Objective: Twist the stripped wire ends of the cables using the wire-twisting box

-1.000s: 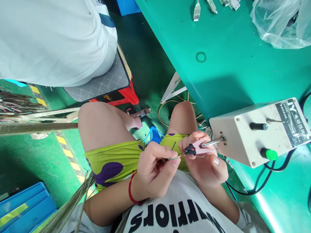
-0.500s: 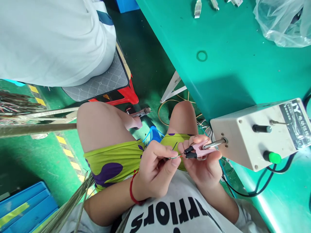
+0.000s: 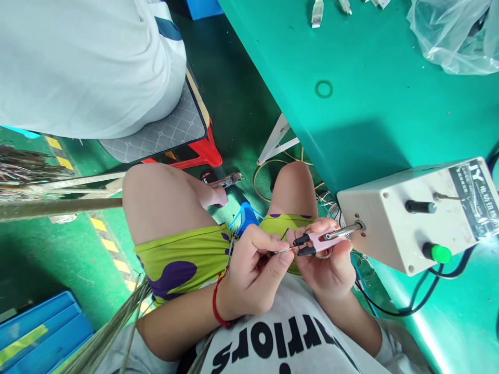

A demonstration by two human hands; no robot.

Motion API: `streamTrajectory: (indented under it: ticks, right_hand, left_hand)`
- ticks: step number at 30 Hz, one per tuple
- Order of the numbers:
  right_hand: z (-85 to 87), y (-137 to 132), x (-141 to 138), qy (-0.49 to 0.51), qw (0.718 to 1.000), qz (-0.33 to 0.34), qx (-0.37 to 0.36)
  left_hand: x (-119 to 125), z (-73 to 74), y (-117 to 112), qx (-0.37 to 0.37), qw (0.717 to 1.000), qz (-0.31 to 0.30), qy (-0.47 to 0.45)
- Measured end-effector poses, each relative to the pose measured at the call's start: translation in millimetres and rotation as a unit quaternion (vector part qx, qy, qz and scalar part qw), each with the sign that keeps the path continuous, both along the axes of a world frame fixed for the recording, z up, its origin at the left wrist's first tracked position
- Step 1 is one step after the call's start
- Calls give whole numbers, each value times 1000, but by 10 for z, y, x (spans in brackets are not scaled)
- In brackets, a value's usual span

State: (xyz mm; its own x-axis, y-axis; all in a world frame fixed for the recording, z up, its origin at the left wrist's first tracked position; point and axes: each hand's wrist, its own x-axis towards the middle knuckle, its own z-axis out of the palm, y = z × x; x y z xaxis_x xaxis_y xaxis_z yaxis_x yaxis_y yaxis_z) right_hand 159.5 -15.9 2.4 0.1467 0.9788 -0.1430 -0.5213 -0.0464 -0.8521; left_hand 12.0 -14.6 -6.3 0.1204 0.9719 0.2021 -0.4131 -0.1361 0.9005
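Evidently the work sits just above the person's lap, close to the near edge of the green tabletop (image 3: pixel 351 119). The left hand (image 3: pixel 253 275), a red cord (image 3: pixel 215 301) round its wrist, has its grip pinched, thumb against forefinger, on some thin wires (image 3: pixel 291 249). Their ends point at a pink clip (image 3: pixel 317 241) with black tips; the tips stand slightly apart, and whether the wires touch them cannot be told. The grip of the right hand (image 3: pixel 327 270) is closed about the clip, fingers along the upper side and thumb at the lower.

Behind the clip, a metal shaft (image 3: pixel 345 229) runs into a pale box (image 3: pixel 390 223), which bears a black knob (image 3: pixel 421 206), a small toggle switch (image 3: pixel 444 197) and a green button (image 3: pixel 441 254). Farther up the tabletop lie a few metal plugs (image 3: pixel 317 14), cut off by the picture's top edge, and a clear plastic bag (image 3: pixel 456 41).

To the left, a person in a white shirt (image 3: pixel 86 67) sits on a red stool (image 3: pixel 210 148) with a grey cushion (image 3: pixel 171 124). A bundle of strands (image 3: pixel 113 322) hangs by the left forearm, near a blue bin (image 3: pixel 39 332).
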Motion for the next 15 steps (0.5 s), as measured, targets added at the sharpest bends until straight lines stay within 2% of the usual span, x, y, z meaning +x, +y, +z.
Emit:
streamTrajectory:
  ticks: [6, 11, 15]
  right_hand:
    - [-53, -25, 23, 11, 1000, 24, 0]
    - [-311, -247, 91, 34, 996, 71, -28]
    - [-476, -475, 116, 31, 992, 102, -74]
  left_hand:
    - [-6, 33, -1, -7, 1000, 2, 14]
    - [-26, 41, 21, 6, 1000, -9, 16]
    - [-48, 17, 2, 8, 999, 5, 37]
